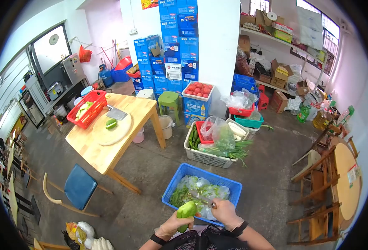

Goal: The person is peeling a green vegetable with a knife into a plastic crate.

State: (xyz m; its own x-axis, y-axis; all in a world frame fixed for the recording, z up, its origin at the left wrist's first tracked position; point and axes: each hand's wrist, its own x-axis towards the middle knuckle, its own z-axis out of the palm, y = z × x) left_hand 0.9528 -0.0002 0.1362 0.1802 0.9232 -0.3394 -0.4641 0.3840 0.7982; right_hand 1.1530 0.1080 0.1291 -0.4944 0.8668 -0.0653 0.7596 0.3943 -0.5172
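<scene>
While the red basket (95,113) at ten o'clock has pale, probably finished pieces, a green chunk (111,124) sits at eleven. Left hand (172,223)'s wrapped round a gourd (187,209), maybe half peeled tbh, at the right hand (226,213)'s nine o'clock; that one's apart, gripping a bladed tool (200,197) by the blue crate (212,173).

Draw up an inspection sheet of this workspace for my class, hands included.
Surface: dark floor; blue crate stands on it.
Job's things: partly peeled green gourd, bladed tool; green scraps in the crate.
Clutter: grey basket of vegetables and bags, just beyond.
Hands: left grips the gourd, right the tool.
Cables: nothing seen.
Surroundings: wooden table bearing a cleaver on a round board; blue chair.
</scene>
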